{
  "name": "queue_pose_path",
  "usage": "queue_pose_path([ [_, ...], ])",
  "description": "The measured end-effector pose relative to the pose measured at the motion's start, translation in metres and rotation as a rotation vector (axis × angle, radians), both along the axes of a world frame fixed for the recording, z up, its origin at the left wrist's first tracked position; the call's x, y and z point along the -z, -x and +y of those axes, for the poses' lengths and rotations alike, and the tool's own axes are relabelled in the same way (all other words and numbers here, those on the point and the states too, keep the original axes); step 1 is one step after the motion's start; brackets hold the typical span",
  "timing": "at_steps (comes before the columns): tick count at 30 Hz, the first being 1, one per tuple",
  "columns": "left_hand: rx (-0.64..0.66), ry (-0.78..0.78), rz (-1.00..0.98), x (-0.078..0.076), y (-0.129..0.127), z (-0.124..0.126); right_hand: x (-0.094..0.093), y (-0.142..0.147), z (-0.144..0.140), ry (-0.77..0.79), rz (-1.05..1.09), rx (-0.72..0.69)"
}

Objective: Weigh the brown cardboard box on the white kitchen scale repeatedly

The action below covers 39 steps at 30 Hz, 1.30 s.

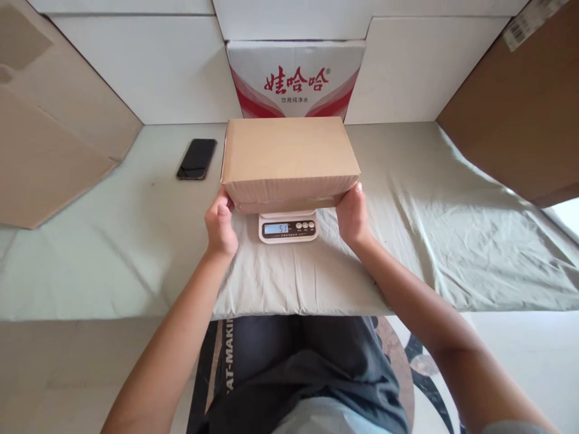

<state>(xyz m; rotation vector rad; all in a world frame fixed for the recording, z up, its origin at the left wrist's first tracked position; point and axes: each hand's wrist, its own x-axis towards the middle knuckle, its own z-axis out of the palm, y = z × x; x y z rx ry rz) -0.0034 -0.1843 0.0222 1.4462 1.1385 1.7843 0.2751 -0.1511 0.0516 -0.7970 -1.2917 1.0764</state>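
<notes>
Resting on a small white kitchen scale (288, 227), a closed brown cardboard box (289, 158) sits at the middle of the bench, its long side facing the person. The scale's front panel with a lit display and three round buttons pokes out from under the box at the 6 o'clock side; the digits are too small to read with certainty.

The left hand (221, 227) is curled against the box's lower corner at about 8 o'clock, thumb up along the edge, fingers tucked beneath or behind where they cannot be seen. The right hand (351, 215) mirrors it at about 4 o'clock, fingertips pressed to the box's near right corner. Both hands touch the box from opposite sides, each one cupped rather than spread flat; whether they bear its weight cannot be told.

A pale green cloth (429, 241) covers the bench, wrinkled near the scale. At 10 o'clock from the box a black phone (196, 159) lies face up on the cloth, well apart from the left hand. Directly behind the box at 12 o'clock stands a white carton with red lettering (296, 78). Large brown cardboard sheets (49, 132) lean at the far left and far right.
</notes>
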Motion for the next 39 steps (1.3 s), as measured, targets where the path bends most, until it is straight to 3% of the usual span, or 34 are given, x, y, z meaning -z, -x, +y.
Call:
queue_pose_path([
  [3, -0.048, -0.053, -0.031, -0.012, -0.005, -0.001, -0.008, -0.001, -0.003, -0.024, -0.013, 0.044],
  [7, -0.024, -0.011, -0.072, -0.04, -0.008, 0.008, -0.023, -0.003, 0.012, -0.066, -0.054, 0.072],
  [10, 0.045, 0.01, -0.113, -0.058, -0.009, 0.035, -0.031, -0.001, 0.043, -0.103, -0.049, 0.07],
  [12, 0.077, -0.001, -0.148, -0.062, -0.009, 0.064, -0.032, 0.003, 0.071, -0.109, -0.004, 0.096],
  [16, 0.089, -0.014, -0.251, -0.045, -0.012, 0.126, -0.018, 0.015, 0.125, -0.092, 0.06, 0.147],
  [20, 0.072, 0.067, -0.349, -0.014, -0.016, 0.158, 0.01, 0.028, 0.156, -0.038, 0.11, 0.147],
  [23, 0.043, 0.103, -0.393, 0.003, -0.014, 0.164, 0.03, 0.034, 0.164, -0.009, 0.152, 0.097],
  [27, 0.049, 0.131, -0.4, 0.014, -0.008, 0.167, 0.045, 0.035, 0.168, 0.041, 0.201, 0.072],
  [31, 0.047, 0.166, -0.382, 0.017, -0.005, 0.169, 0.048, 0.033, 0.17, 0.112, 0.179, 0.119],
  [39, 0.029, 0.184, -0.372, 0.015, -0.003, 0.171, 0.051, 0.031, 0.174, 0.106, 0.057, 0.117],
])
